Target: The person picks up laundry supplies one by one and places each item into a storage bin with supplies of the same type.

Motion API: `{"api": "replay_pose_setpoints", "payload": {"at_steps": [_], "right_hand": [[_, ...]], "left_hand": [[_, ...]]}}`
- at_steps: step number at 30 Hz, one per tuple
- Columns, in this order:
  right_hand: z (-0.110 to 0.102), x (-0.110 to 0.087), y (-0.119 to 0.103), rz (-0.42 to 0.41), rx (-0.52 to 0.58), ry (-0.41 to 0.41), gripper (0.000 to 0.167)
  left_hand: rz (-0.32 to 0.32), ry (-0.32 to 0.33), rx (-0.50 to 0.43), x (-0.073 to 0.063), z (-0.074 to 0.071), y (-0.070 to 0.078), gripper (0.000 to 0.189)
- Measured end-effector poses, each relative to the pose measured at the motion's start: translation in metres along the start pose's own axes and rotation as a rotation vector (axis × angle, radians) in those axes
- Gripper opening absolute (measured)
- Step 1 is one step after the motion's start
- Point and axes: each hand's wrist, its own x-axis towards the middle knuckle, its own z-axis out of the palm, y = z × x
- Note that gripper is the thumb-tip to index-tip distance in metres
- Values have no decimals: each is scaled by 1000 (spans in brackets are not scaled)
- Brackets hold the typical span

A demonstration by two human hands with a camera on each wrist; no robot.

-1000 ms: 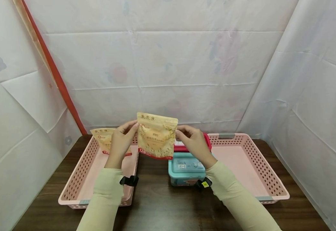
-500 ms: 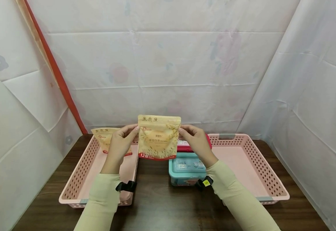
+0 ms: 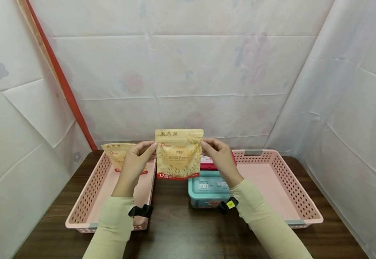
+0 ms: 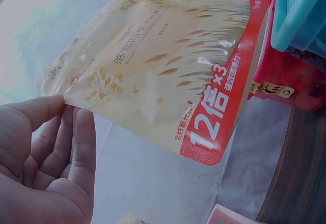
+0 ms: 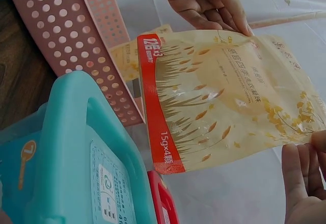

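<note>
Held up in front of me is a pale yellow pouch (image 3: 179, 154) with a red band along its bottom edge and wheat printing. My left hand (image 3: 135, 162) pinches its left edge between thumb and fingers. At the opposite edge my right hand (image 3: 219, 158) pinches it the same way. In the left wrist view the left thumb and fingers grip the pouch (image 4: 168, 66) at its side. Both hands appear with the pouch (image 5: 224, 102) stretched between them in the right wrist view. A similar yellow pouch (image 3: 115, 155) leans in the left basket, partly behind my left hand.
A pink perforated basket (image 3: 82, 201) stands at the left and another pink basket (image 3: 299, 190) at the right. Between them on the dark wooden table (image 3: 181, 230) sits a teal lidded box (image 3: 207, 194), with a red-lidded box (image 3: 207, 166) behind it. White cloth (image 3: 188, 72) hangs around the table.
The pouch has turned from a slight tilt to nearly level and moved slightly right, facing me squarely. Both hands keep their pinch; the left forearm has shifted slightly down.
</note>
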Motion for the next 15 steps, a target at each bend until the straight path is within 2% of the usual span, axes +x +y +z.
{"api": "replay_pose_setpoints", "payload": {"at_steps": [15], "right_hand": [[9,-2,2,-9,36,-38,32]], "left_hand": [[6,39,15,-4,-8,-1,45]]}}
